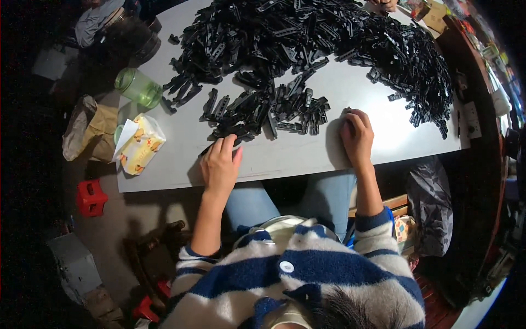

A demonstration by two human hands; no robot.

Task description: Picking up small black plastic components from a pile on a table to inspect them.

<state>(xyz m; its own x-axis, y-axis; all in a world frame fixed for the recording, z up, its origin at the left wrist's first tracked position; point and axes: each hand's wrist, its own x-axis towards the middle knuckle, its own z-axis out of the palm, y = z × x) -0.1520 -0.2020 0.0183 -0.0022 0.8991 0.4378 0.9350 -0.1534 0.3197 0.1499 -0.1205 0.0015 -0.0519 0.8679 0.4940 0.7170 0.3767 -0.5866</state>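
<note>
A small heap of narrow black plastic pieces (268, 107), slotted and clip-like, lies on the white table in front of me. At its near left edge, my left hand (220, 164) rests with fingers stretched out over a black piece and the thumb held apart. My right hand (359, 137) is curled on the table, right of the small heap. A bit of something black pokes out at its fingertips; the rest is hidden under the fingers. Behind, a much larger pile of similar black pieces (263, 35) spreads across the table and down its right side.
On the table's left stand a green-tinted jar (138, 88) and a tissue pack (143, 145). Beyond the left edge are a brown paper bag (98, 126) and a red stool (91, 197). A black plastic bag (430, 205) hangs at right. Another person's hand (386, 4) shows at the far edge.
</note>
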